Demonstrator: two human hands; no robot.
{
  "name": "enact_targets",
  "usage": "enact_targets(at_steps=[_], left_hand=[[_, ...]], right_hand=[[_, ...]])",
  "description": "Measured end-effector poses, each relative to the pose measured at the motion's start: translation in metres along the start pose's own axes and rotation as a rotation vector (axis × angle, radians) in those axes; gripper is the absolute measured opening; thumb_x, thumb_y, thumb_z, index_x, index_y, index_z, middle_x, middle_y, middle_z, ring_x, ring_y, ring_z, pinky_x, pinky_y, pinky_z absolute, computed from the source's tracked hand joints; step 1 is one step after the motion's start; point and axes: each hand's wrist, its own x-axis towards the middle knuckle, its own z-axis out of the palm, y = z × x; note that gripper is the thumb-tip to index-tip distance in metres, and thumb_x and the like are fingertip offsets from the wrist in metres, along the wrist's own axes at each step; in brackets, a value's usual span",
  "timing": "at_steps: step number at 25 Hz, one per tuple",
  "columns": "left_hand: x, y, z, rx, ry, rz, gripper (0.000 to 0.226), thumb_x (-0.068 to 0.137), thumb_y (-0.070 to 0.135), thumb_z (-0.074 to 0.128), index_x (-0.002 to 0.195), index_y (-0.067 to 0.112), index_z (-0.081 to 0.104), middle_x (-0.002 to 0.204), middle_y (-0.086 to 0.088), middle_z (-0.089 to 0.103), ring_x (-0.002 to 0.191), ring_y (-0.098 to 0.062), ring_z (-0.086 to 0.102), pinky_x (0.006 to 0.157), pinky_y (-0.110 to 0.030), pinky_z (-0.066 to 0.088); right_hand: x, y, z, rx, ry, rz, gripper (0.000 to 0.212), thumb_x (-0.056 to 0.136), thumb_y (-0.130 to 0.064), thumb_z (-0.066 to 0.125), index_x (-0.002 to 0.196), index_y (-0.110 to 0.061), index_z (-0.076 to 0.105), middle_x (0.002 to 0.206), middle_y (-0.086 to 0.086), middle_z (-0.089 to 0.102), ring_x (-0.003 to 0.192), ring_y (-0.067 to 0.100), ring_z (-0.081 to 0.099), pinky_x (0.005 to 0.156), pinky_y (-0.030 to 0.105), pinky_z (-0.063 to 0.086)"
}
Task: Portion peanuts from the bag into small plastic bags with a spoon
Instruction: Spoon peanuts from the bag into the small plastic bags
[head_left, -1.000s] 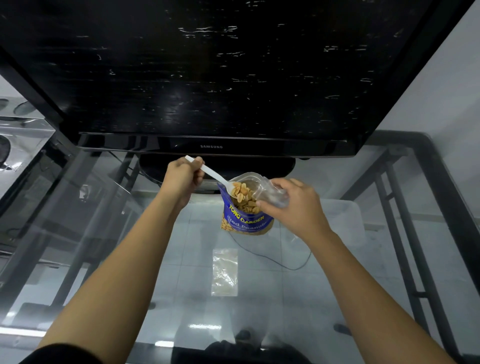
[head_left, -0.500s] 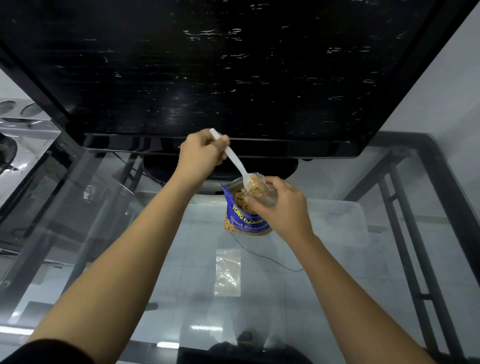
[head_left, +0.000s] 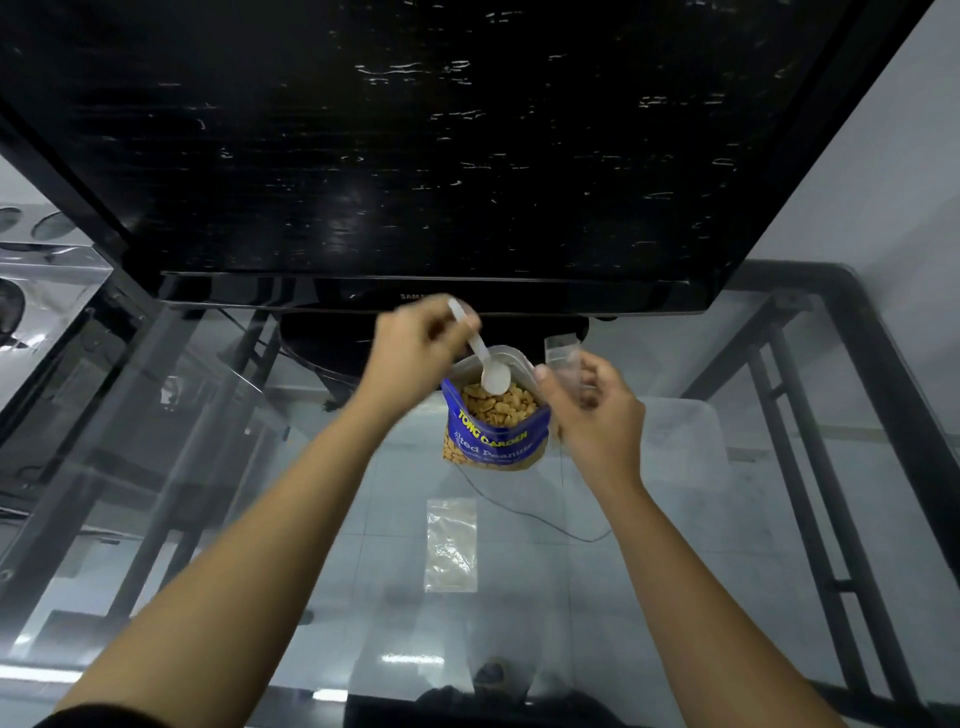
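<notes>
a large black flat-screen television (head_left: 415, 145) fills the upper view, standing at the far edge of a clear glass table with a dark metal frame (head_left: 701, 545). on the glass in front of its stand sits an open blue foil bag of salted peanuts (head_left: 496, 431), upright, its mouth gaping and the nuts heaped near the top. nearer the person, well apart from it, a flat clear plastic zip bag (head_left: 451, 545) lies on the glass. the left hand (head_left: 415, 358) pinches the handle of a white plastic spoon (head_left: 485, 358), whose empty bowl hangs just over the peanuts. the right hand (head_left: 592, 410), just beside the blue bag, is closed around a small clear plastic bag (head_left: 563, 358), its mouth upward. the step in hand looks like reloading the spoon. next comes a dip into the nuts, a level lift, then a tip into the held bag's narrow mouth.
</notes>
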Motion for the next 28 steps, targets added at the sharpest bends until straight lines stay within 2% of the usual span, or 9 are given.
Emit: enact_targets(at_steps=[2, 6, 11, 14, 17, 19, 21, 25, 28], left_hand=[[-0.012, -0.012, 0.019, 0.117, -0.103, 0.027, 0.014, 0.091, 0.024, 0.057, 0.086, 0.015, 0.068, 0.075, -0.007, 0.071, 0.073, -0.019, 0.067, 0.071, -0.037, 0.056], [-0.003, -0.024, 0.026, -0.145, 0.089, -0.433, 0.018, 0.088, 0.019, 0.059, 0.073, 0.012, 0.066, 0.073, -0.014, 0.072, 0.076, -0.028, 0.07, 0.079, -0.045, 0.058], [-0.005, -0.022, 0.022, -0.141, -0.135, -0.331, 0.017, 0.09, 0.02, 0.058, 0.087, 0.008, 0.069, 0.068, -0.002, 0.068, 0.06, -0.004, 0.063, 0.063, -0.017, 0.054], [0.001, -0.03, 0.021, -0.333, -0.014, -0.514, 0.016, 0.091, 0.015, 0.057, 0.09, 0.003, 0.066, 0.071, -0.009, 0.067, 0.062, -0.012, 0.063, 0.067, -0.023, 0.055], [0.002, -0.033, 0.021, -0.469, 0.043, -0.609, 0.015, 0.092, 0.015, 0.055, 0.09, 0.003, 0.063, 0.066, -0.007, 0.063, 0.052, -0.006, 0.059, 0.053, -0.015, 0.051], [0.002, -0.036, 0.016, -0.547, 0.092, -0.663, 0.014, 0.093, 0.015, 0.053, 0.09, 0.004, 0.06, 0.065, -0.006, 0.06, 0.05, -0.006, 0.055, 0.045, -0.012, 0.047], [0.005, -0.042, 0.01, -0.6, 0.13, -0.69, 0.012, 0.093, 0.015, 0.053, 0.087, 0.006, 0.058, 0.064, -0.005, 0.057, 0.05, -0.007, 0.052, 0.044, -0.013, 0.046], [0.013, -0.045, -0.004, -0.63, 0.21, -0.7, 0.014, 0.093, 0.013, 0.052, 0.08, 0.01, 0.056, 0.063, -0.003, 0.053, 0.053, -0.008, 0.049, 0.044, -0.015, 0.044], [0.023, -0.031, -0.018, -0.665, 0.234, -0.639, 0.014, 0.093, 0.013, 0.051, 0.081, 0.01, 0.056, 0.066, -0.002, 0.053, 0.056, -0.007, 0.05, 0.047, -0.014, 0.044]], right_hand=[[0.0, 0.006, -0.006, -0.02, -0.052, 0.048, 0.05, 0.075, -0.049, 0.069, 0.116, -0.022, 0.058, 0.099, -0.006, 0.065, 0.091, 0.009, 0.063, 0.065, 0.012, 0.052], [-0.002, 0.011, -0.011, -0.023, -0.169, 0.089, 0.046, 0.076, -0.047, 0.068, 0.113, -0.023, 0.056, 0.102, -0.004, 0.068, 0.094, 0.013, 0.065, 0.07, 0.029, 0.058], [-0.002, 0.007, -0.013, -0.019, -0.192, 0.086, 0.048, 0.078, -0.045, 0.067, 0.118, -0.021, 0.055, 0.099, -0.009, 0.064, 0.093, 0.01, 0.064, 0.069, 0.024, 0.056], [-0.002, 0.007, -0.013, -0.011, -0.216, 0.103, 0.046, 0.078, -0.044, 0.066, 0.117, -0.021, 0.054, 0.102, -0.008, 0.066, 0.095, 0.01, 0.064, 0.07, 0.026, 0.058], [-0.002, 0.006, -0.015, -0.019, -0.223, 0.084, 0.043, 0.078, -0.045, 0.067, 0.113, -0.023, 0.056, 0.105, -0.004, 0.068, 0.093, 0.012, 0.066, 0.069, 0.029, 0.059], [0.0, 0.002, -0.016, -0.061, -0.21, 0.043, 0.043, 0.077, -0.044, 0.068, 0.114, -0.023, 0.057, 0.105, -0.006, 0.066, 0.089, 0.009, 0.064, 0.063, 0.019, 0.055], [0.004, -0.003, -0.018, -0.156, -0.189, -0.042, 0.048, 0.076, -0.043, 0.07, 0.117, -0.021, 0.058, 0.104, -0.006, 0.064, 0.086, 0.007, 0.06, 0.06, 0.013, 0.05], [0.016, -0.01, -0.017, -0.464, -0.185, -0.263, 0.053, 0.073, -0.046, 0.072, 0.116, -0.018, 0.061, 0.102, 0.001, 0.066, 0.084, 0.017, 0.06, 0.066, 0.024, 0.045], [0.018, -0.013, -0.009, -0.619, -0.218, -0.345, 0.051, 0.074, -0.048, 0.068, 0.115, -0.018, 0.059, 0.1, 0.003, 0.067, 0.085, 0.021, 0.062, 0.066, 0.024, 0.042]])
